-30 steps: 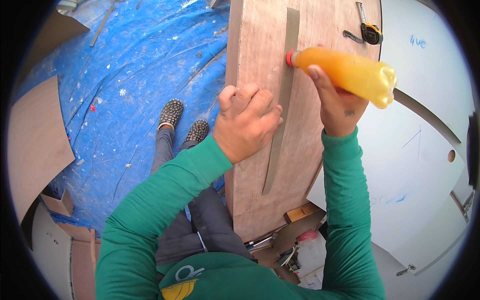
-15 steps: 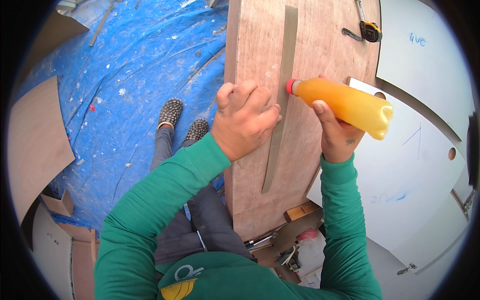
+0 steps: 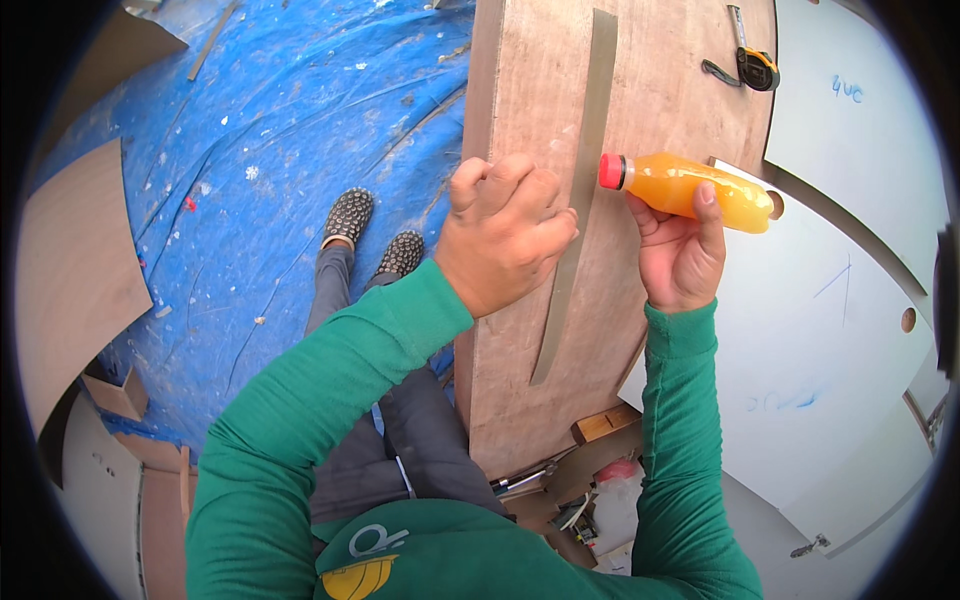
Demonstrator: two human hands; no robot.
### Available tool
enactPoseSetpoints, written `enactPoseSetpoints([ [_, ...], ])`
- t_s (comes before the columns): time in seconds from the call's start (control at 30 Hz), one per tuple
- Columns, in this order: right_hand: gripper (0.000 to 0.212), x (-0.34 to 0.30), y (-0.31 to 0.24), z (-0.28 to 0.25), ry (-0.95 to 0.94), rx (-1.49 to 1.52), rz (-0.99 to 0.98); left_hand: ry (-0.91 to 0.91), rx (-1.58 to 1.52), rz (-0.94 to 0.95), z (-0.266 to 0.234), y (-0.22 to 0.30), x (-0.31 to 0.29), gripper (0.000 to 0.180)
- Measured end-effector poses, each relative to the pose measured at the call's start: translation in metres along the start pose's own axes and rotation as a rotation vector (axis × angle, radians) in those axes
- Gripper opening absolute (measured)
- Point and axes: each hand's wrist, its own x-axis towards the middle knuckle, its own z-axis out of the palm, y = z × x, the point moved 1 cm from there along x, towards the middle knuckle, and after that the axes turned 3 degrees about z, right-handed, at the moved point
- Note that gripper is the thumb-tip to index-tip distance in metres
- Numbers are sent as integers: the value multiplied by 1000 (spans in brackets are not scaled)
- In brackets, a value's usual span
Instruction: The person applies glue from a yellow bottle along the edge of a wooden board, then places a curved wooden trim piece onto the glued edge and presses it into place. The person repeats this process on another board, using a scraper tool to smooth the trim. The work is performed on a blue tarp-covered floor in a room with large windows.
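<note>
A clear plastic bottle of orange-yellow liquid with a red cap lies nearly level in my right hand. My thumb presses its near side, and the capped end points left. My left hand is held over the wooden panel, back of the hand up and fingers curled in. Its palm is hidden, so whatever it may hold does not show. A long, thin grey-brown strip runs along the panel, passing just right of the left hand and left of the bottle cap.
At the panel's far right lies a tape measure. White boards with round holes stand to the right. A wooden block and a bin of tools are near me. Blue sheeting covers the floor at left; a curved plywood sheet stands there.
The bottle has turned in my right hand to lie more level, with my thumb now across its near side. My left hand stays curled, and the view has shifted slightly.
</note>
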Motion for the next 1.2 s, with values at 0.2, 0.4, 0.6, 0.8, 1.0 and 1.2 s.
enactPoseSetpoints([
  [0.2,32,1,2,0,25,6,13,-14,-8,-17,-1,1,0,18],
  [0.4,32,0,2,0,23,-52,-25,-8,-11,-19,1,1,-1,19],
  [0.6,42,-25,2,26,20,-474,-273,-15,-28,-26,1,0,-2,20],
  [0.8,49,-31,6,23,-227,-984,-600,1,-35,-15,1,0,-1,21],
  [1.0,50,-23,0,44,-97,-958,-489,4,-40,13,2,-1,-2,22],
  [1.2,46,-33,0,38,-147,-931,-418,-12,-61,39,-2,-3,-1,25],
])
